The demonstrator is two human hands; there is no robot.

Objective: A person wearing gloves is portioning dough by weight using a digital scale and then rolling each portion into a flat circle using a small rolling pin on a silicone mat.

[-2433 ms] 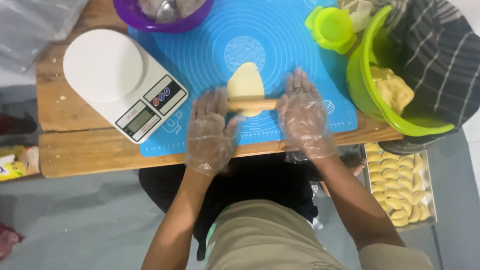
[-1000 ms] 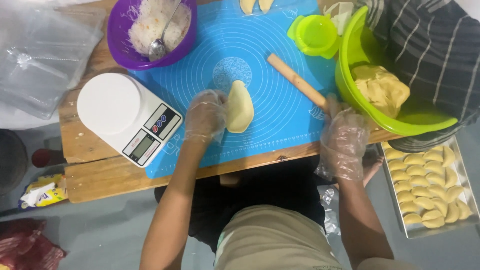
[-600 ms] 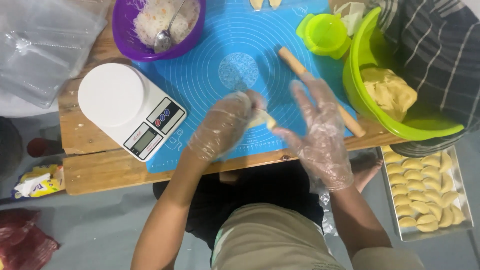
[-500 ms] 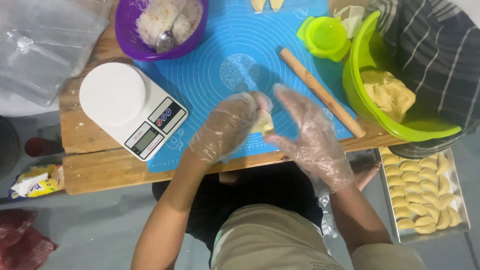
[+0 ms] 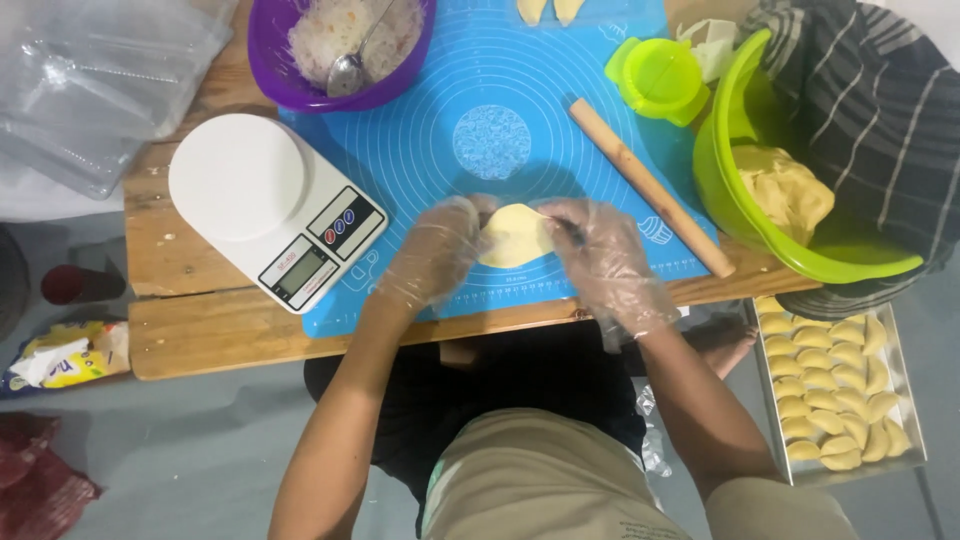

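Both my hands wear clear plastic gloves and hold a flattened round of pale yellow dough (image 5: 512, 236) just above the blue silicone mat (image 5: 420, 150). My left hand (image 5: 432, 250) grips the dough's left edge and my right hand (image 5: 600, 262) pinches its right edge. A wooden rolling pin (image 5: 650, 187) lies diagonally on the mat to the right of my hands, untouched.
A white kitchen scale (image 5: 270, 205) sits left of the mat. A purple bowl (image 5: 270, 55) of filling with a spoon stands at the back. A green press mould (image 5: 658, 78), a green bowl (image 5: 740, 215) of dough and a tray (image 5: 770, 400) of folded pastries are on the right.
I rolled the dough with the pin, then laid the pin aside to the right. My left hand lifted the flat dough, and my right hand has now come in to hold it too.
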